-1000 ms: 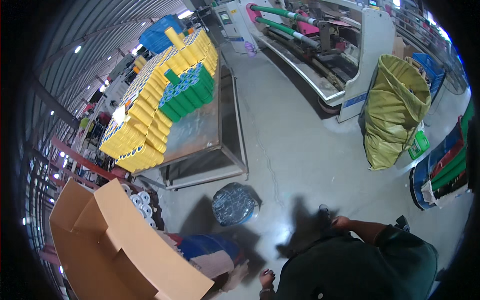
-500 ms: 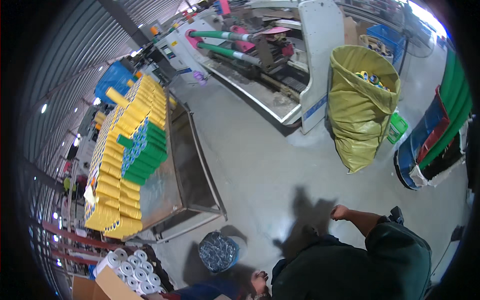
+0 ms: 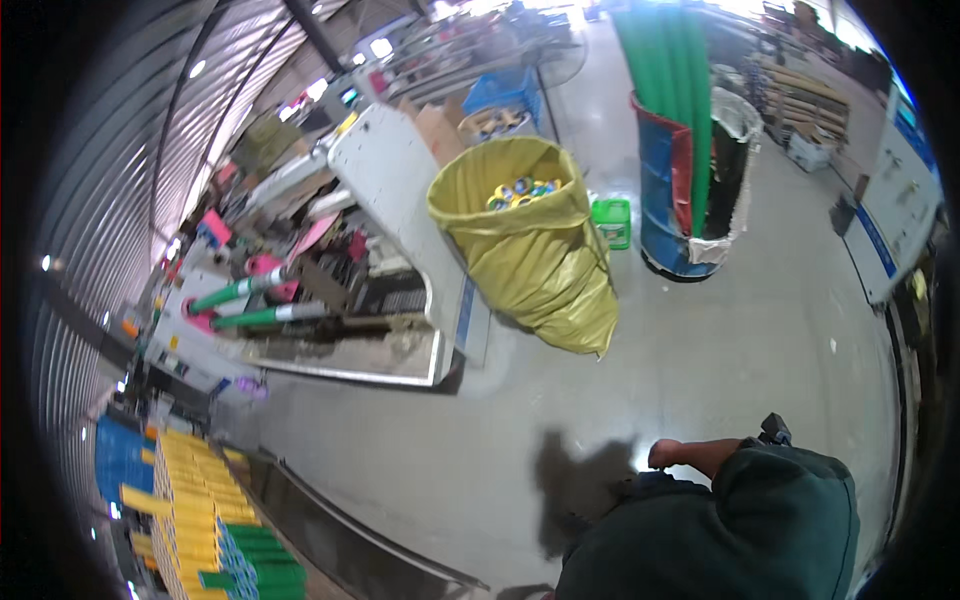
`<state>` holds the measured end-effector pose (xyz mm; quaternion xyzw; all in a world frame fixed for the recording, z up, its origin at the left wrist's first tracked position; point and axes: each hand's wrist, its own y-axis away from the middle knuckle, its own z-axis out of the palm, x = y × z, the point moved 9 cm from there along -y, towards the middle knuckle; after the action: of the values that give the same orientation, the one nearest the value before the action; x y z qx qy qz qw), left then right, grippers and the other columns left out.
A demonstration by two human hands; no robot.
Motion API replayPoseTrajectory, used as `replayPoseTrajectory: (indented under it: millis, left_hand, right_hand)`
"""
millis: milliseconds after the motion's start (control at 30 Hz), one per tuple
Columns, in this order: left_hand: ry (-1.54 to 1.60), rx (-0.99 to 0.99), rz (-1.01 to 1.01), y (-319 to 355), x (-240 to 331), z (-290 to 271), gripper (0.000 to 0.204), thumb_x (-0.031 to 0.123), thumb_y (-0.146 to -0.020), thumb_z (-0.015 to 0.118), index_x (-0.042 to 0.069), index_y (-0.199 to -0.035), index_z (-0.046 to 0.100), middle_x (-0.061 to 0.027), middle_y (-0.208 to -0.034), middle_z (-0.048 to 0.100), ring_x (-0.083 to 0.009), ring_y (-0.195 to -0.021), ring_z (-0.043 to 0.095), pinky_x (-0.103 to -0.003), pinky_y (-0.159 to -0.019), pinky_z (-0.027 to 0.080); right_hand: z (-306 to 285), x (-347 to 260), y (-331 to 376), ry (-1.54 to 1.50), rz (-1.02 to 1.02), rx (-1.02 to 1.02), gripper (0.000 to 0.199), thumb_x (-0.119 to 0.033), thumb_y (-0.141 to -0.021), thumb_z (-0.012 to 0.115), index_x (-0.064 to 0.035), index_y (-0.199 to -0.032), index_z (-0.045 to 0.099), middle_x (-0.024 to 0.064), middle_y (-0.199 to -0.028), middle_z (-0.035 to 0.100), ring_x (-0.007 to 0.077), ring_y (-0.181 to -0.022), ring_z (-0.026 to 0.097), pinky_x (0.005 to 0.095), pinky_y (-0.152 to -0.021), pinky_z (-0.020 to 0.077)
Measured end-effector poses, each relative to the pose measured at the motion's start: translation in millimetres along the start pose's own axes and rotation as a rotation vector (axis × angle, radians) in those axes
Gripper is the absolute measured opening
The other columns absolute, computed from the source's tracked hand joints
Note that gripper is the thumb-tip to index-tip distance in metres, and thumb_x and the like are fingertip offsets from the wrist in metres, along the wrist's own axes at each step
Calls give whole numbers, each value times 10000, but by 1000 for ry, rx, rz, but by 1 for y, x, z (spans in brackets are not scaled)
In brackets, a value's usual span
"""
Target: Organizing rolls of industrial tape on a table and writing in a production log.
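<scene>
We looked through the left of two head-worn fisheye cameras, upright and facing down and forward from head height. Our dark top (image 3: 720, 525) and right hand (image 3: 665, 454) sat closest, at the lower right; the yellow sack (image 3: 535, 265) stood farther out beyond them, and the ribbed roof (image 3: 125, 180) bent far off along the left rim.

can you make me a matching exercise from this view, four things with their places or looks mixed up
1. sack
2. jug
3. drum
4. right hand

a. between sack and drum
b. blue, green tubes standing in it
c. beside a dark shadow
d. yellow, open at the top

Pairs: 1-d, 2-a, 3-b, 4-c
</scene>
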<state>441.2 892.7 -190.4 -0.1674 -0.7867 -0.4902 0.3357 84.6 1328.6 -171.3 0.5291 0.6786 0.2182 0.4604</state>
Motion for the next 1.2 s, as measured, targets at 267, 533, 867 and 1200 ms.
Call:
replayPoseTrajectory:
  millis: [267,533,867,1200]
  left_hand:
    - [-78,-25,426,-88,186,-64,300,132,-884,484,110,-589,535,-14,-632,555,-152,-576,487,-334,-504,381]
    - [903,-548,33,-156,213,14,181,-43,-846,558,62,-706,511,-28,-596,508,-144,-479,502,-233,-421,386]
    - [-348,-390,181,-39,231,63,278,253,-949,427,143,-759,597,-57,-743,595,-254,-800,534,-490,-850,382]
    - [-159,-444,103,-77,207,104,274,267,-956,423,138,-789,598,-62,-775,600,-255,-822,534,-486,-867,380]
  right_hand:
    - [27,11,62,-446,163,207,295,-297,-748,732,-109,-972,768,56,-894,749,169,-774,705,332,-711,564]
    - [34,37,91,-728,199,228,245,-287,-812,690,-88,-934,766,64,-823,741,176,-733,717,322,-637,555]
    - [73,129,31,-605,174,59,272,-322,-905,543,-177,-736,699,2,-677,635,172,-602,602,400,-557,464]
    - [49,89,16,-782,60,185,280,-259,-777,679,-76,-975,752,60,-854,739,171,-699,690,338,-629,550]
